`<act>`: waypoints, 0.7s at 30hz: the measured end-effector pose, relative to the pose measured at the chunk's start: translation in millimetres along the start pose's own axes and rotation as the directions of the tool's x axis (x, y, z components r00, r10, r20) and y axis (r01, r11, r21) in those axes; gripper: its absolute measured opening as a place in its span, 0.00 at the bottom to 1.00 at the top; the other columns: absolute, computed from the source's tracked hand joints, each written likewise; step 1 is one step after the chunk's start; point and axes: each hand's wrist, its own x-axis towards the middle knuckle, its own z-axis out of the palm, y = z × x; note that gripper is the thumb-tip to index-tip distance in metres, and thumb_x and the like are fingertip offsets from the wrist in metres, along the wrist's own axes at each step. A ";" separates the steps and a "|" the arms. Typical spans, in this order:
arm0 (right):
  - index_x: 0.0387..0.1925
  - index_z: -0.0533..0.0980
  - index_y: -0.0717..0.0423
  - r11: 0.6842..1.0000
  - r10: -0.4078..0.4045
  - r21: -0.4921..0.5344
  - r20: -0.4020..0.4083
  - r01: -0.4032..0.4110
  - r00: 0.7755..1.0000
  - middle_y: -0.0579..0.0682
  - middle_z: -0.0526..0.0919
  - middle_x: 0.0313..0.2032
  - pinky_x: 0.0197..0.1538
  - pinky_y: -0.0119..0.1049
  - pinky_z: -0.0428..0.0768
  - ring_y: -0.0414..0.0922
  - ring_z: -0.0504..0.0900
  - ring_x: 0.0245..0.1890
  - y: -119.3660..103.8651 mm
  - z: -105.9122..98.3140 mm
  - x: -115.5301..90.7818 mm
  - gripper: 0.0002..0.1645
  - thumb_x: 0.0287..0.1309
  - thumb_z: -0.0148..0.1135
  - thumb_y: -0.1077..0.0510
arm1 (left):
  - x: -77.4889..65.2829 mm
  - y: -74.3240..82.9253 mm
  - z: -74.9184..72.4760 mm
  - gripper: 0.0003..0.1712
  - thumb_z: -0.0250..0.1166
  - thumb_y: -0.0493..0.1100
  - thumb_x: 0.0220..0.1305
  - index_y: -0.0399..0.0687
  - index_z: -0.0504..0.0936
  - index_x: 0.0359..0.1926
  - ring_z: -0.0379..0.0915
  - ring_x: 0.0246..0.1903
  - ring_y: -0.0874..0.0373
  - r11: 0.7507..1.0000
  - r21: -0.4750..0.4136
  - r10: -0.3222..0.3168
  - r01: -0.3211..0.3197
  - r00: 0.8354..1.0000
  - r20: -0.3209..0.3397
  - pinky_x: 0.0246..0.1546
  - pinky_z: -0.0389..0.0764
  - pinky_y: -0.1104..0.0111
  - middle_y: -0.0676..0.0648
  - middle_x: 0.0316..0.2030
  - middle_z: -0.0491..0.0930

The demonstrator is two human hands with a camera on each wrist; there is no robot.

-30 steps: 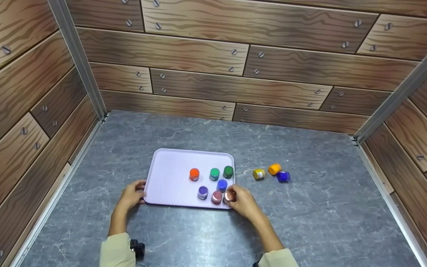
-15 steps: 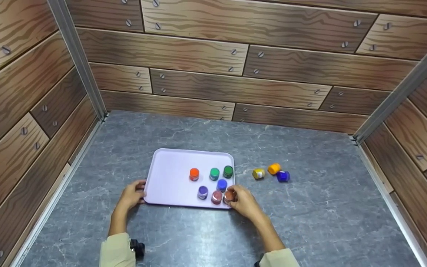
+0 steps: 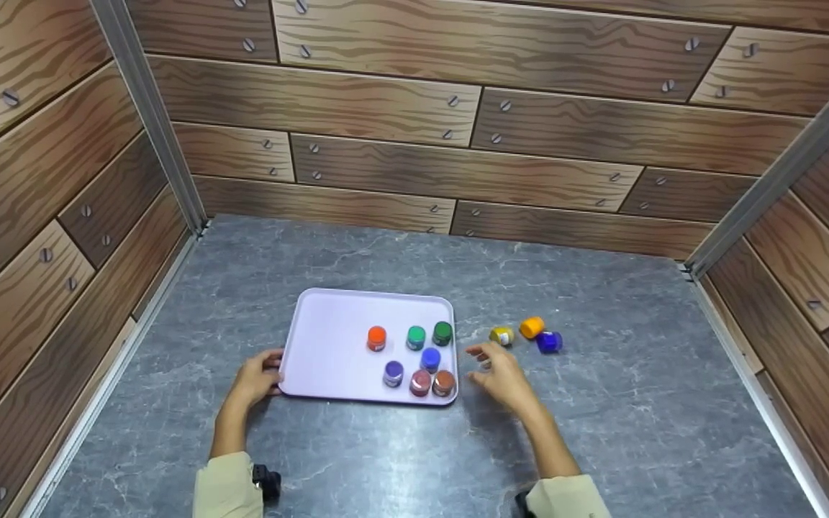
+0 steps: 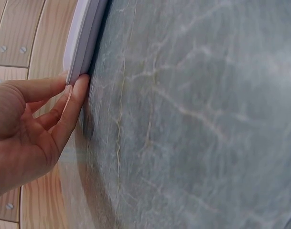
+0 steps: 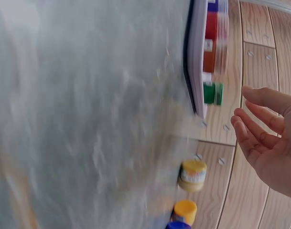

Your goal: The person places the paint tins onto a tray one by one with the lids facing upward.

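My left hand (image 3: 253,377) pinches the near left corner of the lilac tray (image 3: 335,360), thumb above and fingers at its underside (image 4: 73,78). Several small paint jars stand on the tray's right half: an orange-red jar (image 3: 376,338), a teal jar (image 3: 416,337), a dark green jar (image 3: 442,333), a blue jar (image 3: 430,359), a purple jar (image 3: 393,373), a pinkish-red jar (image 3: 421,383) and a brown jar (image 3: 444,383). Just right of the tray, my right hand (image 3: 504,378) is held above the table, fingers loosely bent around nothing.
Right of the tray, a yellow jar (image 3: 501,336), an orange jar (image 3: 532,328) and a dark blue jar (image 3: 550,342) lie on the grey marbled table (image 3: 637,403). Wood-patterned walls (image 3: 386,158) enclose the back and both sides.
My right hand has let go of the brown jar, which stays in the tray's near right corner. The hand has moved right, off the tray. My left hand has not moved.
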 end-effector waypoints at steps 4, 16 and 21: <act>0.37 0.76 0.68 0.999 0.026 -0.023 -0.048 -0.027 0.999 0.59 0.78 0.36 0.39 0.49 0.78 0.56 0.76 0.35 5.6 -12.7 3.3 0.20 0.36 0.66 0.76 | -0.1 0.3 -0.1 0.26 0.53 0.20 0.50 0.23 0.67 0.54 0.74 0.35 0.48 1.000 0.002 -0.001 0.001 1.000 0.005 0.25 0.81 0.65 0.30 0.43 0.72; 0.38 0.75 0.73 0.974 0.215 -0.031 -0.187 -0.224 0.959 0.65 0.80 0.35 0.41 0.48 0.78 0.58 0.79 0.35 31.9 -50.8 8.7 0.16 0.43 0.65 0.73 | 0.6 -1.0 -0.2 0.26 0.52 0.20 0.50 0.22 0.66 0.54 0.74 0.37 0.48 1.000 -0.022 -0.009 0.009 1.000 0.014 0.25 0.80 0.65 0.31 0.43 0.72; 0.39 0.75 0.73 0.931 0.343 -0.035 -0.248 -0.363 0.906 0.65 0.80 0.36 0.45 0.49 0.75 0.59 0.78 0.38 48.2 -66.9 7.9 0.15 0.47 0.64 0.69 | 1.5 -2.0 -0.3 0.26 0.52 0.20 0.50 0.22 0.65 0.54 0.73 0.37 0.48 0.999 -0.039 -0.006 0.006 1.000 0.018 0.25 0.80 0.65 0.31 0.43 0.72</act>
